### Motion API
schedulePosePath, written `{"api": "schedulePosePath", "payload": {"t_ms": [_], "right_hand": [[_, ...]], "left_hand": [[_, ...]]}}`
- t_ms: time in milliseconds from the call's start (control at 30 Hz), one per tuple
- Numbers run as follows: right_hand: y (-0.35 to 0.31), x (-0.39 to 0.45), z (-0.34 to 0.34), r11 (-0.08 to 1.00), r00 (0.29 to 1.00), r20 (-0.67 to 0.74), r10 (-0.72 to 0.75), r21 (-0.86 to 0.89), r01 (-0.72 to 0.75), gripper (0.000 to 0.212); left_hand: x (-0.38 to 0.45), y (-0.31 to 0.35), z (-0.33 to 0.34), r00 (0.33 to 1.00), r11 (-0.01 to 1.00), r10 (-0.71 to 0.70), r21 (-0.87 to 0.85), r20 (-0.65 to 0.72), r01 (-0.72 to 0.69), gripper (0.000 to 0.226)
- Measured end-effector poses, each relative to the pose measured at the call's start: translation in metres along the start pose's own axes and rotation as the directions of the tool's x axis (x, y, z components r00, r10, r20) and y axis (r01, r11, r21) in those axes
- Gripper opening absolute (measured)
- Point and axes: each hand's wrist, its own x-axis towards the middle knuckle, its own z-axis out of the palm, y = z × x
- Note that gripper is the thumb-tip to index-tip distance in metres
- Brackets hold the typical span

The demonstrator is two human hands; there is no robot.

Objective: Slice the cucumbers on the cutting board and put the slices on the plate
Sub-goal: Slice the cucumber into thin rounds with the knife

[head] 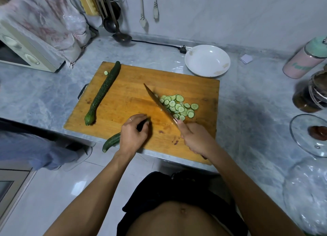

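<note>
- Cutting board (127, 101): wooden, on the grey marble worktop (247, 111), its near edge flush with the worktop's front edge.
- Left hand (134, 134): near the board's front edge, fingers curled down around a partly cut cucumber (111, 143). The uncut end sticks out behind the wrist, past the board's front edge and over the floor; the cut end is hidden under the fingers.
- Right hand (196, 140): wrapped around the handle of a knife (159, 104), thumb laid along the top near the blade. The blade runs diagonally away towards the board's middle, just right of the left hand's fingertips.
- Cucumber slices (178, 107): a loose overlapping pile against the blade's right side, right of the board's centre.
- Whole cucumber (103, 94): lies diagonally along the board's left side, well apart from both hands; one small cut piece (106, 73) sits beside its far end.
- Plate (207, 60): white, on the worktop just beyond the board's far right corner, holding no slices.
- Glass lid (309, 134): at the worktop's right edge.
</note>
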Motion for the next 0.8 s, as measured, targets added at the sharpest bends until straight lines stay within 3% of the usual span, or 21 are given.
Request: {"api": "schedulePosePath", "payload": {"t_ms": [100, 200, 233, 300, 367, 467, 634, 800], "right_hand": [[0.011, -0.004, -0.007, 0.975, 0.994, -0.005, -0.112, -0.192, 0.109, 0.057], [0.017, -0.009, -0.011, 0.891, 0.981, 0.016, -0.195, -0.414, 0.184, 0.049], [0.017, -0.01, -0.013, 0.86, 0.977, 0.024, -0.213, -0.47, 0.199, 0.048], [0.018, -0.013, -0.014, 0.807, 0.965, 0.038, -0.259, -0.541, 0.237, 0.049], [0.019, -0.015, -0.013, 0.771, 0.953, 0.042, -0.299, -0.578, 0.267, 0.052], [0.02, -0.018, -0.01, 0.745, 0.947, 0.039, -0.318, -0.607, 0.275, 0.051], [0.019, -0.018, -0.008, 0.744, 0.951, 0.025, -0.309, -0.616, 0.258, 0.052], [0.024, -0.015, -0.01, 0.769, 0.959, -0.004, -0.285, -0.598, 0.226, 0.058]], "left_hand": [[0.002, 0.018, -0.014, 0.977, 0.99, 0.037, -0.124, -0.21, -0.065, 0.018], [0.011, 0.035, -0.029, 0.924, 0.959, 0.242, -0.071, -0.295, -0.274, 0.014], [0.016, 0.039, -0.031, 0.926, 0.946, 0.304, -0.044, -0.226, -0.321, 0.014], [0.026, 0.042, -0.033, 0.936, 0.937, 0.348, -0.046, 0.053, -0.346, 0.017], [0.031, 0.046, -0.031, 0.903, 0.952, 0.301, -0.039, 0.308, -0.304, 0.023], [0.042, 0.045, -0.025, 0.847, 0.964, 0.208, 0.042, 0.49, -0.261, 0.029], [0.066, 0.042, -0.012, 0.794, 0.981, 0.088, 0.086, 0.601, -0.174, 0.021], [0.066, 0.057, -0.018, 0.917, 0.961, -0.069, 0.272, 0.392, -0.044, 0.033]]}}
